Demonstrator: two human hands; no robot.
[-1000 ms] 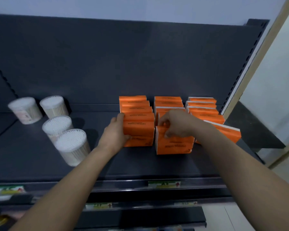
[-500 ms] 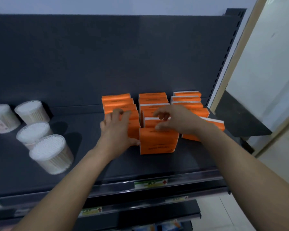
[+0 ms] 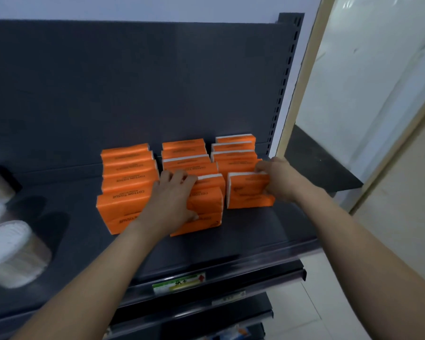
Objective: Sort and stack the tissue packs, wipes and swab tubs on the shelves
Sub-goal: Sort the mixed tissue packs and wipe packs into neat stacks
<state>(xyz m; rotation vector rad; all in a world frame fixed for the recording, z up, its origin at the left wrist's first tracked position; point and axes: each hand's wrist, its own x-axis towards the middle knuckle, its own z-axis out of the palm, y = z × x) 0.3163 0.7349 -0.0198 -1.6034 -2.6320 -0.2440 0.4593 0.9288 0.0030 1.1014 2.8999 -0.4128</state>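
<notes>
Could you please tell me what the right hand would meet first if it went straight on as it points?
Probably the middle row of packs: the right hand, holding the front right pack, points left towards that row, though depth is unclear.

shelf [image 3: 255, 241] dark grey | wall [image 3: 157, 7] pale — plain | floor [image 3: 312, 320] white tiles

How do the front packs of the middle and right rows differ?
The right row's front pack sits farther back than the middle row's front pack. The right hand grips the right one at its right end; the left hand grips the middle one at its left end. Both are orange and upright.
</notes>
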